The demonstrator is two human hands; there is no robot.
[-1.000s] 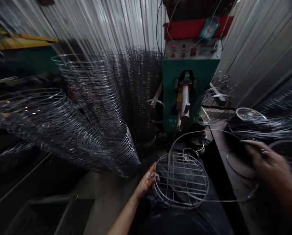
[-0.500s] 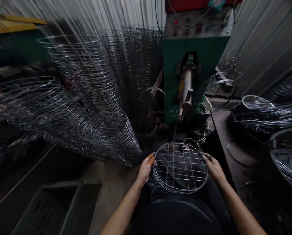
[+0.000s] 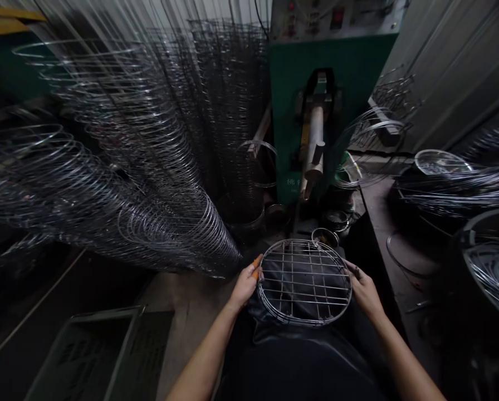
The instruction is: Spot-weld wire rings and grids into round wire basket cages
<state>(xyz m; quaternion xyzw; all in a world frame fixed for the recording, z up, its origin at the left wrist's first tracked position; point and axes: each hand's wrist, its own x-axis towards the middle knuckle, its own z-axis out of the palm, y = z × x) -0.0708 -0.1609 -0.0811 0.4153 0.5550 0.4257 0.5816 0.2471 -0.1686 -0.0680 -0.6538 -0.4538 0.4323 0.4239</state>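
My right hand (image 3: 363, 287) had swung in; it and my left hand (image 3: 245, 285) gripped the wire rack (image 3: 312, 281) over my black apron (image 3: 308, 359). Steadying it seemed the step; next called for even support.

The left hand (image 3: 244, 287), orange showing on its fingers (image 3: 257, 262), is gripping the round wire grid (image 3: 312, 283) at nine o'clock; the right hand (image 3: 364, 289) is holding three! Beyond, a green machine (image 3: 291, 111) is standing at twelve, wire-ring stacks (image 3: 141, 117) looming at ten.
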